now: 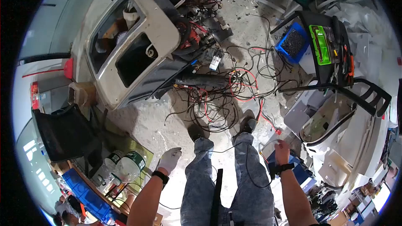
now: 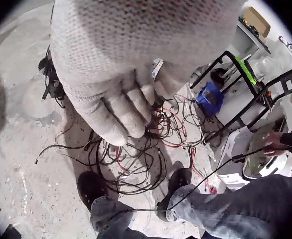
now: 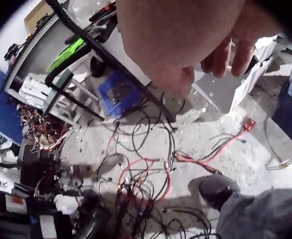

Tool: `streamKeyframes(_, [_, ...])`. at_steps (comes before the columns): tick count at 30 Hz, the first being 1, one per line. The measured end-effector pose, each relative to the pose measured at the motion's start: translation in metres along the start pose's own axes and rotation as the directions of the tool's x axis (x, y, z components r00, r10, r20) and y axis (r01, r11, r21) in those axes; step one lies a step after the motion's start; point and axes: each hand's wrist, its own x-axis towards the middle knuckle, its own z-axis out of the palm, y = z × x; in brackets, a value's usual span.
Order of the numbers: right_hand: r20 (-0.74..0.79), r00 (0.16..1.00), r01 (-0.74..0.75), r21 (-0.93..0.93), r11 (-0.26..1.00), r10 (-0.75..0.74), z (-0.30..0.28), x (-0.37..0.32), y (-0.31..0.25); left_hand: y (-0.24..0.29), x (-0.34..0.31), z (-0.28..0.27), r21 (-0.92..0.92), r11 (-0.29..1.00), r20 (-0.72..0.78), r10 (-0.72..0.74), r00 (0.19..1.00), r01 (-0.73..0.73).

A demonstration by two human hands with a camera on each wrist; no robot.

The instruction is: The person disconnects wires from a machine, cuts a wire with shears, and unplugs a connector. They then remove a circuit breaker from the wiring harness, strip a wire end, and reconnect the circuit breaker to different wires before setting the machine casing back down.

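The left hand (image 1: 169, 160) wears a white knit glove and hangs above the floor beside the left knee, fingers loosely bent, with nothing seen in it. Its gloved palm and fingers (image 2: 121, 107) fill the top of the left wrist view. The bare right hand (image 1: 282, 152) is beside the right knee, fingers slightly bent, with no held thing visible; the right wrist view shows its fingers (image 3: 225, 57) apart. A tangle of black and red cables (image 1: 215, 109) lies on the floor beyond the shoes. A thin black cord (image 1: 247, 165) crosses the legs.
A large beige-framed machine housing (image 1: 161, 21) stands at upper left. To the right are a blue bin (image 1: 293, 44) of small dark pieces, a green tray (image 1: 320, 46) on a black chair, and white panels (image 1: 305, 104). A black chair (image 1: 65, 136) and plastic bottles (image 1: 130, 165) are at left.
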Motion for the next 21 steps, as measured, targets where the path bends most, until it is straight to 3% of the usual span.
streamKeyframes(5, [0.068,0.995,0.061,0.150,0.987,-0.072,-0.009,-0.033,-0.052,0.001,0.010,-0.021,-0.074,0.997,-0.009,0.003,1.000,-0.004])
streamKeyframes(7, [0.188,0.981,0.002,0.201,0.980,-0.040,-0.020,-0.041,-0.074,-0.001,0.009,-0.027,-0.123,0.992,-0.029,0.004,1.000,-0.007])
streamKeyframes(10, [0.177,0.980,0.060,0.183,0.981,-0.092,-0.032,-0.051,-0.080,0.017,-0.001,-0.049,-0.158,0.979,-0.150,0.103,0.983,-0.127])
streamKeyframes(12, [0.176,0.979,0.066,0.213,0.975,-0.105,-0.046,-0.064,-0.100,0.039,-0.006,-0.069,-0.349,0.911,-0.256,0.132,0.958,-0.219])
streamKeyframes(13, [0.153,0.981,0.081,0.242,0.967,-0.121,-0.050,-0.070,-0.107,0.048,-0.005,-0.084,-0.351,0.905,-0.268,0.147,0.952,-0.239])
streamKeyframes(15, [0.130,0.988,0.030,0.353,0.935,-0.081,-0.056,-0.083,-0.119,0.070,0.002,-0.115,-0.400,0.823,-0.572,0.120,0.812,-0.403])
streamKeyframes(17, [0.124,0.985,0.063,0.376,0.924,-0.118,-0.068,-0.102,-0.144,0.083,0.018,-0.153,-0.482,0.772,-0.593,0.061,0.803,-0.415])
streamKeyframes(19, [0.132,0.980,0.089,0.394,0.915,-0.152,-0.064,-0.113,-0.153,0.089,0.042,-0.191,-0.353,0.839,-0.760,0.001,0.650,-0.414])
streamKeyframes(20, [0.129,0.980,0.087,0.390,0.917,-0.148,-0.059,-0.117,-0.150,0.093,0.052,-0.207,-0.357,0.835,-0.761,0.000,0.648,-0.419])
streamKeyframes(21, [0.127,0.982,0.080,0.383,0.920,-0.138,-0.057,-0.120,-0.148,0.100,0.061,-0.220,-0.385,0.844,-0.707,-0.010,0.708,-0.372])
